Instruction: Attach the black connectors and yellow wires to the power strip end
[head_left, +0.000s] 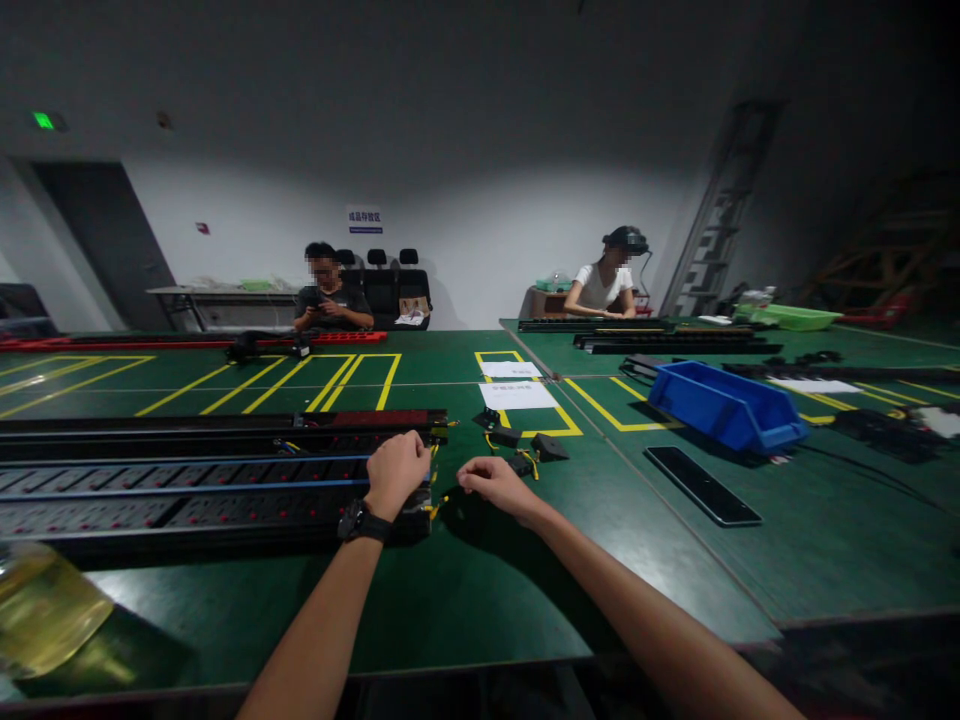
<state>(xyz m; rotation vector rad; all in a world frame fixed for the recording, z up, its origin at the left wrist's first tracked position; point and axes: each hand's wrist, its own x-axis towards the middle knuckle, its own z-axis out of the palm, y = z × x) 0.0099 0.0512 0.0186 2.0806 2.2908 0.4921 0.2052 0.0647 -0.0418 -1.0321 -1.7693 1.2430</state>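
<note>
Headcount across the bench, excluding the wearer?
2: a person in a dark top on the left, and a person in a white top on the right. The dark far-right area could hide others.

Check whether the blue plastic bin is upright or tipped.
Upright: the blue plastic bin sits on the green table, open top facing up.

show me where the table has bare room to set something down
Bare table shows between the right forearm and the phone, and between that arm and the left forearm, near the front edge. Crowded: the left side, where long black strips run to the left hand, and just beyond the right hand, where small black pieces lie.
</note>
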